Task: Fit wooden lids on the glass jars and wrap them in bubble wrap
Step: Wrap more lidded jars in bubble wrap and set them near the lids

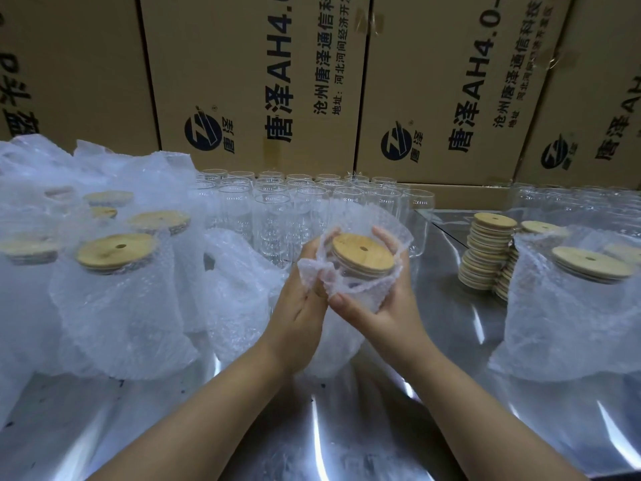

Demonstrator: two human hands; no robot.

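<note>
The cardboard cartons [256, 81] facing you carry sideways black print: large "唐泽AH4.0", then "沧州唐泽通信科" cut off at the frame edge, and an address line beginning "地址:河北河间经济开". Each carton also bears a round logo [203, 128] marked "唐泽" with ®.

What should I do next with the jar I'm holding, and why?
Probably draw the loose flap of clear bubble wrap that the left hand pinches across the clear glass jar and tuck it snug. The round wooden lid is already seated, the right hand cups the jar, and the wrap is bunched and open on the near side.
</note>
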